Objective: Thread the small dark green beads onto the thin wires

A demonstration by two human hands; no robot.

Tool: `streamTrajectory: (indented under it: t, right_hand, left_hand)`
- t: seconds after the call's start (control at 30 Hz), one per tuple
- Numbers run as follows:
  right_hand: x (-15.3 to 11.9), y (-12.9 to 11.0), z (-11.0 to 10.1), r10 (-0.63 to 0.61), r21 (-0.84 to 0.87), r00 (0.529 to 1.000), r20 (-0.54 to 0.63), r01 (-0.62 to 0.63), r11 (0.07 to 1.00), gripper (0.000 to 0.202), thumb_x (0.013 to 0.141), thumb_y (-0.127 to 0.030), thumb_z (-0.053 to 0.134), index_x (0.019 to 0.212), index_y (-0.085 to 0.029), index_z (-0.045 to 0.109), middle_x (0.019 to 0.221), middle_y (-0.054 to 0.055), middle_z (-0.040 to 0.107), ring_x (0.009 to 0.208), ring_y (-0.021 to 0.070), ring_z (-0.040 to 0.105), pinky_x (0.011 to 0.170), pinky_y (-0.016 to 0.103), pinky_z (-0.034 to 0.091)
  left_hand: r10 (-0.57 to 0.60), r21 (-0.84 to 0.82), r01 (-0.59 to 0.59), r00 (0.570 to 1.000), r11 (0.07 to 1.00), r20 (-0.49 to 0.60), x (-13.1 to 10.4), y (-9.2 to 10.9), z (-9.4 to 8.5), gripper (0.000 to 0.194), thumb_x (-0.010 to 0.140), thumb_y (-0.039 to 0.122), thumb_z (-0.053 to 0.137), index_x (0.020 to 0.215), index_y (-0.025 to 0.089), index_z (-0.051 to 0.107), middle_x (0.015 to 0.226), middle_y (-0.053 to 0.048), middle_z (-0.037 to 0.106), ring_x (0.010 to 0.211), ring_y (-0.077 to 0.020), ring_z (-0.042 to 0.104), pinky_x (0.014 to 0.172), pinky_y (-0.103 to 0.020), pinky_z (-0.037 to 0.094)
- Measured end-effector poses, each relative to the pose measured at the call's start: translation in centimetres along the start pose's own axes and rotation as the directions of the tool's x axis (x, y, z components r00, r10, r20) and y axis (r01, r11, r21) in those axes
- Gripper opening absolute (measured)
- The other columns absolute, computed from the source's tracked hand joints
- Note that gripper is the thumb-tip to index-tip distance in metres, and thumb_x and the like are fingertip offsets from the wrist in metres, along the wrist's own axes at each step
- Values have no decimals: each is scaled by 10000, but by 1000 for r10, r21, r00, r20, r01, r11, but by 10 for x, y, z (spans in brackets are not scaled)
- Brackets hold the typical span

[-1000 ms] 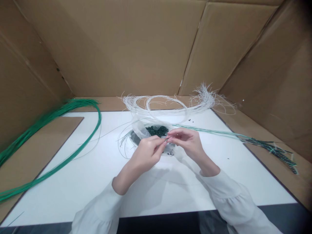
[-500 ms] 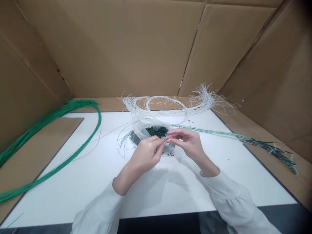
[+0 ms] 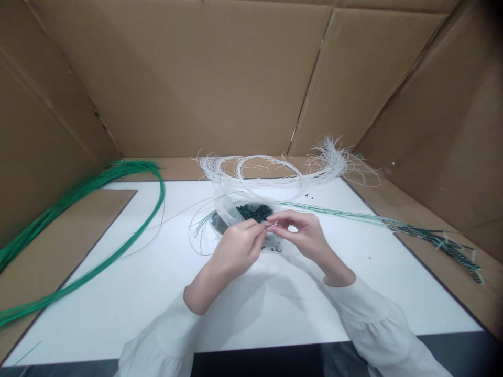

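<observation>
Barely shifted since a second ago, left hand [image 3: 236, 248] and right hand [image 3: 302, 235] meet fingertip to fingertip, each pinched on a thin wire [image 3: 268, 225] just over the plastic bag [image 3: 228, 207] of dark beads [image 3: 254, 212] on the white table [image 3: 157, 283].

A thin white wire [image 3: 204, 222] curved in a loose loop over the white tabletop, its near end rising to the person's fingertips. The left hand [image 3: 236, 250] pinched that end between thumb and forefinger. The right hand [image 3: 302, 234] met it tip to tip, thumb and forefinger closed on something too small to make out. Just behind the hands lay a crumpled clear plastic bag [image 3: 230, 207], open at the top, holding a heap of small dark green beads [image 3: 254, 212].
</observation>
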State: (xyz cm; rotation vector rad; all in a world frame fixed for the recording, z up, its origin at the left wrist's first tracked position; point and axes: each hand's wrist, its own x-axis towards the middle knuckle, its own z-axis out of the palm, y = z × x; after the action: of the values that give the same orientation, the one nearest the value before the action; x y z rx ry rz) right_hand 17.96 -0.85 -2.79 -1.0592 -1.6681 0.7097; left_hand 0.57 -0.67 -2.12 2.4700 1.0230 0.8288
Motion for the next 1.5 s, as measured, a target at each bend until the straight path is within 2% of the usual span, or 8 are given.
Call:
streamTrajectory:
  t: [0.17, 0.3, 0.4, 0.57, 0.7, 0.9, 1.1, 1.5]
  right_hand:
    - [0, 3, 1, 81, 171, 996, -31, -75, 982, 138, 650, -225, 718, 786, -214, 697, 788, 31, 700, 656, 155, 639, 572, 261, 485]
    - [2, 1, 3, 148, 333, 989, -20, -133, 934, 138, 631, -206, 724, 766, -214, 695, 741, 20, 695, 644, 147, 637, 526, 237, 484]
    - [4, -4, 4, 175, 379, 984, -28, -151, 913, 140, 613, -204, 730, 748, -209, 693, 698, 14, 690, 595, 135, 619, 470, 224, 459]
    - [3, -3, 6, 230, 412, 971, -59, -186, 892, 162, 573, -215, 751, 723, -195, 691, 651, 16, 679, 536, 124, 586, 412, 214, 412]
    - [0, 2, 11, 262, 500, 962, -82, -188, 845, 118, 567, -220, 759, 664, -202, 694, 641, 12, 680, 495, 98, 542, 415, 208, 403]
    - [1, 0, 17, 338, 634, 939, -57, -228, 739, 127, 523, -242, 774, 603, -199, 685, 600, 8, 675, 412, 75, 480, 380, 207, 376]
    - [1, -3, 17, 335, 662, 941, -55, -217, 718, 123, 500, -206, 781, 573, -207, 681, 598, 1, 680, 415, 75, 495, 388, 203, 385]
    - [1, 1, 17, 309, 608, 947, -91, -193, 770, 127, 510, -250, 778, 577, -206, 680, 610, 11, 681, 430, 88, 504, 387, 217, 395]
  left_hand:
    - [-14, 4, 14, 1000, 1000, -24, 0, -2, 1, 241, 886, 208, 397, 926, 162, 630, 784, -41, 626, 706, -132, 584, 651, -226, 449]
    - [-23, -52, 16, 991, 999, -133, -1, -3, 2, 211, 856, 233, 472, 987, 159, 620, 804, -38, 638, 651, -109, 571, 616, -207, 449]
    - [-48, -95, 28, 974, 995, -220, -1, 0, 1, 160, 824, 229, 524, 913, 153, 634, 761, -26, 635, 570, -84, 532, 569, -190, 435]
    - [-71, -140, 33, 958, 990, -277, 0, 8, -4, 116, 806, 198, 530, 747, 164, 625, 671, -2, 628, 534, -80, 503, 530, -188, 415]
    - [-68, -158, 15, 938, 987, -339, 0, 11, -4, 115, 796, 203, 540, 716, 158, 611, 638, -1, 618, 513, -77, 474, 508, -195, 401]
    - [-42, -187, -32, 927, 982, -374, -2, 11, -4, 105, 802, 198, 535, 742, 157, 612, 661, -10, 619, 534, -80, 491, 499, -193, 401]
    - [-13, -176, -59, 923, 983, -384, -1, 12, -6, 92, 794, 180, 547, 733, 150, 608, 647, -8, 617, 527, -77, 486, 500, -190, 404]
    - [-22, -153, -38, 928, 987, -371, -1, 13, -5, 118, 795, 195, 532, 717, 160, 613, 630, -1, 610, 508, -73, 469, 481, -185, 395]
